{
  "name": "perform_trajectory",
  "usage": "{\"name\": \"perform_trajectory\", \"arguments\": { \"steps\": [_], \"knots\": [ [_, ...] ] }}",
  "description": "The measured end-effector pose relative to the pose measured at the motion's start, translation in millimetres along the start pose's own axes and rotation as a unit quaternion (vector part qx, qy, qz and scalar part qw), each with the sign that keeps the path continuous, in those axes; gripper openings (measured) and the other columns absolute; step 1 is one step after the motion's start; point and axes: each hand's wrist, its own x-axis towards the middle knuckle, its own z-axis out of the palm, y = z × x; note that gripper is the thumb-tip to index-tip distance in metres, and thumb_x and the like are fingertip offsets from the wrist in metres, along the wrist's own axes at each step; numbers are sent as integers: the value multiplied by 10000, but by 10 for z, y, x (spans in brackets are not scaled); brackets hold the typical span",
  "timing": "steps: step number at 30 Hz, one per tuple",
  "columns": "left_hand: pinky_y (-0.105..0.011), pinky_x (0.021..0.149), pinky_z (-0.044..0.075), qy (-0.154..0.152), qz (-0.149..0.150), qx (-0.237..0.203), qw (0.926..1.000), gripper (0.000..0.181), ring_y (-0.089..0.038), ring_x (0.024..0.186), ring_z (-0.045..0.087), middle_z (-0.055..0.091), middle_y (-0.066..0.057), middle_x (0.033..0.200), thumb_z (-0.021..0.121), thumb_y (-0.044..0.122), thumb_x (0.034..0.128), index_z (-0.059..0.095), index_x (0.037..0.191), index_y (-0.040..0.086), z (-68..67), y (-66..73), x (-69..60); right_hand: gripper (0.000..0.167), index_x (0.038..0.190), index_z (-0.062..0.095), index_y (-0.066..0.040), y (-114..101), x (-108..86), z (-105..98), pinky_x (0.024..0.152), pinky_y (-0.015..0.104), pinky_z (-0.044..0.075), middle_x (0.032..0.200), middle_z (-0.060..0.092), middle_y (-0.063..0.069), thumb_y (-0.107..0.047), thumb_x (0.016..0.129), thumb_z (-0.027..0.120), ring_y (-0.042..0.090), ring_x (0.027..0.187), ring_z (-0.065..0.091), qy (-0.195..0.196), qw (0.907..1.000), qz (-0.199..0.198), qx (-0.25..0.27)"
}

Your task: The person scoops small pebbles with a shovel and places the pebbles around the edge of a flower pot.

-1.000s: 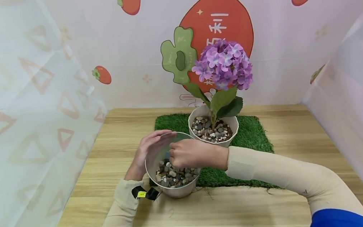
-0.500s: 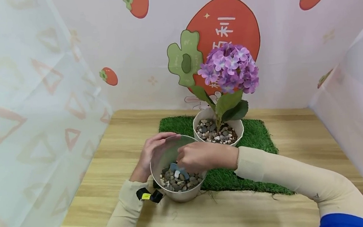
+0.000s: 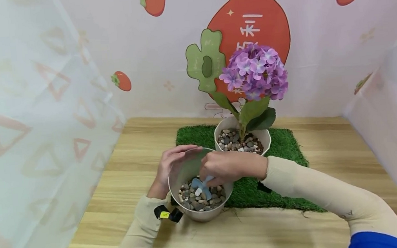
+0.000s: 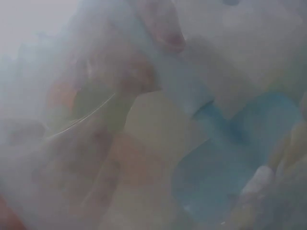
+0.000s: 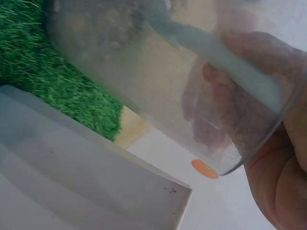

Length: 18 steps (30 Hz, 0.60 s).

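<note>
My left hand [image 3: 168, 166] wraps the left side of a translucent bucket [image 3: 198, 217], which tilts slightly toward me. Inside it lie grey, brown and white pebbles [image 3: 205, 205]. My right hand [image 3: 223, 166] reaches in over the rim and grips the handle of a small blue scoop [image 3: 207, 193], whose blade rests among the pebbles. Through the clear wall in the right wrist view, fingers pinch the pale handle [image 5: 240, 69]. In the hazy left wrist view the blue blade [image 4: 220, 167] shows beside a white pebble [image 4: 259, 179].
Just behind the bucket stands a white pot [image 3: 266, 138] with pebbles and a purple hydrangea [image 3: 255, 71], on a green turf mat [image 3: 285, 189]. Beneath is a wooden table [image 3: 112, 194]. Printed curtains rise at the back and both sides.
The right hand and the blue scoop have shifted within the bucket, and more of the blade shows. The left hand keeps its hold. The whole head view has moved a little.
</note>
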Motion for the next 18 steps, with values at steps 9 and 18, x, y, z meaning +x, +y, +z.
{"name": "perform_trajectory", "arguments": {
  "steps": [9,18],
  "knots": [
    [-362,1169,521,48,96,-21,9999,413,-237,1284,702,765,-87,1309,384,54,1057,687,1328,-14,-19,-12,47,78,908,791,-110,54,23,-25,695,147,586,853,788,-16,-154,969,772,66,749,722,51,9994,40,328],
    [-375,1196,505,-31,144,-105,9998,409,-241,1291,700,765,-93,1306,377,42,1066,673,1335,-41,3,-65,12,44,950,808,-107,52,-56,62,723,128,581,870,798,-36,-146,950,786,93,798,704,491,9969,-310,537]
  ]
}}
